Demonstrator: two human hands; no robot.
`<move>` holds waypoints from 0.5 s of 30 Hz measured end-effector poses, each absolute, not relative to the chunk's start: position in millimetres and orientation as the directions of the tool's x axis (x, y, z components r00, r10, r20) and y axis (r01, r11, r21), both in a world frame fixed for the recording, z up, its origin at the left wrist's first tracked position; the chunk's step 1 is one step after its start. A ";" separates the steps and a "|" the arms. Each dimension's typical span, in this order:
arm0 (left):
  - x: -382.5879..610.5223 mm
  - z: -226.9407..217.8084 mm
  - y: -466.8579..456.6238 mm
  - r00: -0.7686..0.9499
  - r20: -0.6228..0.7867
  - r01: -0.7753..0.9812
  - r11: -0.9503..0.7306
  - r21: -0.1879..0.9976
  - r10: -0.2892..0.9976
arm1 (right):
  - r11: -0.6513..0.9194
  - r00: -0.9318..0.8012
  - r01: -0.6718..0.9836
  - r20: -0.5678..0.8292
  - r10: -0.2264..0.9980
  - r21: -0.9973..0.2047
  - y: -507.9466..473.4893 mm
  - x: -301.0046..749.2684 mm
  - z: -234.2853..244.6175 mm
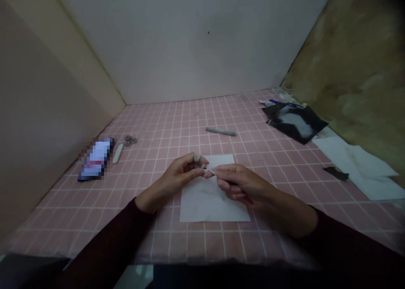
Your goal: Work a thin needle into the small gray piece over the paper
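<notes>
Leftmost on the pink grid-patterned surface (164, 130), a phone (95, 159) is laid flat, its screen blurred out, with a slim white stick (117, 153) and a pair of small scissors (130, 141) set just beside it, apparently kept within reach but clear of the work. Further right, the left hand (172, 181) is held with thumb and fingertips pinched on a small pale folded scrap (207, 169), and a light wrap is seen on one of its fingertips (197, 158). The same scrap is pinched from the other side by the right hand (243, 183), whose curled fingers also seem to close on a dark slender item (232, 182), though what it is cannot be told. Both hands are raised just over a white paper sheet (205, 200), which seems to be placed as a clean backing beneath them. Beyond it, a grey stick (220, 131) is left lying. Further right, a black sheet with a white smear (294, 122) is laid near a blue pen (281, 103), and loose white paper sheets (357, 166) are spread out with a black scrap (336, 173) on them.
</notes>
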State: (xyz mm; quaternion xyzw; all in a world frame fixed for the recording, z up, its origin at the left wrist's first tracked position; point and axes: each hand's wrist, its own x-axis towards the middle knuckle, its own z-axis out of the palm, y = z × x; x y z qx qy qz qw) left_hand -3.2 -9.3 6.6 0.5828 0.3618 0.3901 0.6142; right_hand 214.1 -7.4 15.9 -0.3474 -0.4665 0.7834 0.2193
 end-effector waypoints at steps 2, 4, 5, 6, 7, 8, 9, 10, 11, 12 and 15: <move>-3.6 7.1 -8.9 0.419 0.018 -0.043 0.001 0.999 0.908 | -0.287 -0.644 0.046 -0.248 0.724 -0.957 -10.7 213.0 13.9; -4.4 7.4 -7.1 0.400 0.023 -0.027 -0.014 1.000 0.916 | 0.079 -0.624 0.164 -0.041 0.780 -0.983 -14.7 211.9 9.5; -4.8 7.3 -6.0 0.391 0.018 -0.012 -0.014 1.000 0.920 | 0.267 -0.623 0.225 0.073 0.779 -0.937 -16.4 211.7 6.8; -5.2 7.1 -4.8 0.387 0.005 0.009 -0.010 1.000 0.922 | 0.418 -0.628 0.276 0.167 0.760 -0.866 -17.8 211.6 4.1; -5.4 6.8 -3.8 0.386 -0.009 0.033 -0.004 0.999 0.922 | 0.516 -0.634 0.310 0.231 0.738 -0.798 -18.6 211.7 1.7; -5.6 6.4 -2.9 0.389 -0.025 0.055 0.003 0.998 0.921 | 0.565 -0.639 0.330 0.262 0.723 -0.756 -18.8 211.9 0.0; -5.7 6.0 -2.5 0.397 -0.037 0.069 0.010 0.998 0.917 | 0.575 -0.640 0.337 0.267 0.721 -0.745 -18.4 212.1 -0.9; -5.8 5.7 -2.4 0.411 -0.042 0.069 0.015 0.998 0.911 | 0.549 -0.635 0.334 0.247 0.732 -0.766 -17.3 212.5 -0.8; -5.7 5.4 -2.7 0.426 -0.040 0.055 0.018 0.998 0.904 | 0.485 -0.627 0.316 0.204 0.752 -0.816 -15.7 212.8 0.3; -5.6 5.2 -3.3 0.437 -0.031 0.029 0.021 0.999 0.899 | 0.376 -0.620 0.279 0.133 0.773 -0.883 -13.7 213.2 2.3; -5.2 5.2 -6.1 0.447 -0.007 -0.042 0.029 0.999 0.895 | -0.136 -0.635 0.120 -0.181 0.751 -0.983 -7.5 214.5 10.4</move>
